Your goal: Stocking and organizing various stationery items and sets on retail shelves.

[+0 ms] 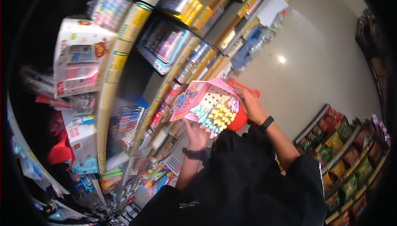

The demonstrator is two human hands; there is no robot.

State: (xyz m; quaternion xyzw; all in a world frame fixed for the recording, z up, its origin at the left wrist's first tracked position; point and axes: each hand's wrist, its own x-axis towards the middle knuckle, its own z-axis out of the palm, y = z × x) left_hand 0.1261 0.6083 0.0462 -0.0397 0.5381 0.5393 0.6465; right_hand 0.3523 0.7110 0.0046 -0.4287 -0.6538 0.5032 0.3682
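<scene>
A pink cardboard display box (189, 97) with a polka-dotted inside is held up before me, its opening facing me. Inside stand many small pieces with shaped tops (221, 114), in yellow, mint green and purple; what they are exactly is too blurred to tell. My right hand (250, 105) grips the box's upper right edge. Below the box's lower left side is my left hand (196, 135), its fingers against the box from beneath. Beneath the box and right hand shows a round red thing (238, 120), partly hidden.
Shelves with yellow label strips (116, 61) run along my left, holding boxed goods, pens (130, 117) and a white patterned box (80, 58). At lower right stands a rack of snack bags (350, 164). Shiny floor tiles (297, 49) lie between.
</scene>
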